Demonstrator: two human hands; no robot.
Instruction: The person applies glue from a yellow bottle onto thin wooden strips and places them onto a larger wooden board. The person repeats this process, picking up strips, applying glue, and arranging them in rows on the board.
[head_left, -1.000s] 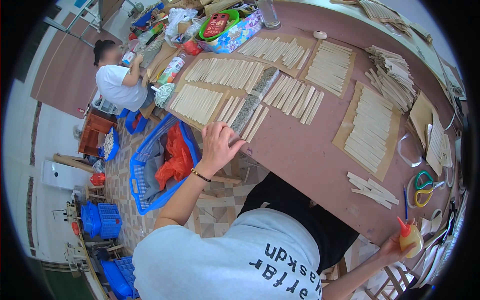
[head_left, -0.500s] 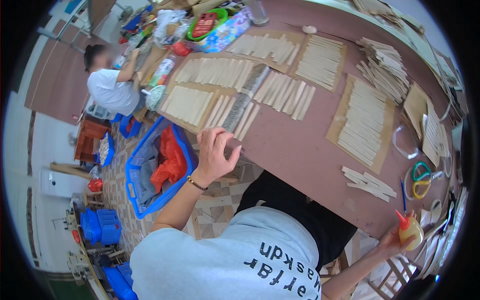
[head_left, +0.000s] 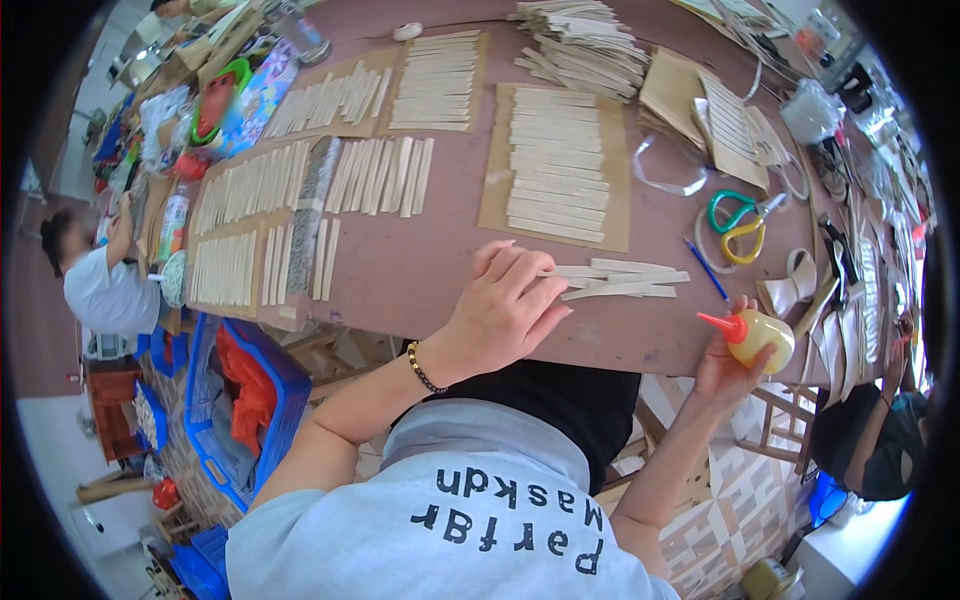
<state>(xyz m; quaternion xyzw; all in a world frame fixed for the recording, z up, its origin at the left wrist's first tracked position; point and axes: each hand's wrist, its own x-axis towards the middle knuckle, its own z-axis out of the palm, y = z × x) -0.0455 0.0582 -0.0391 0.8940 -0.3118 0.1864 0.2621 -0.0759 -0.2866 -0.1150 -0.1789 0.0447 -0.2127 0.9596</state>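
Observation:
My left hand, wearing a beaded bracelet, hovers over the table's near edge with loosely bent fingers and the thumb apart. Nothing shows in it. Its fingertips are at the left ends of a few loose pale strips; whether they touch is hard to tell. Wrapped around a squeeze bottle of yellowish liquid is my right hand. The bottle's red nozzle points left, toward the strips. Beyond the strips lies a brown sheet covered with a row of pale strips.
Scissors with green and yellow handles and a blue pen lie at right. More strip-covered sheets and a grey speckled bar are at left. A strip pile sits far back. A blue basket stands below. Other people sit nearby.
The view has turned to the right. My left hand has moved from beside the grey speckled bar to the loose strips. The bottle stays in my right hand, its nozzle now tilted more to the left.

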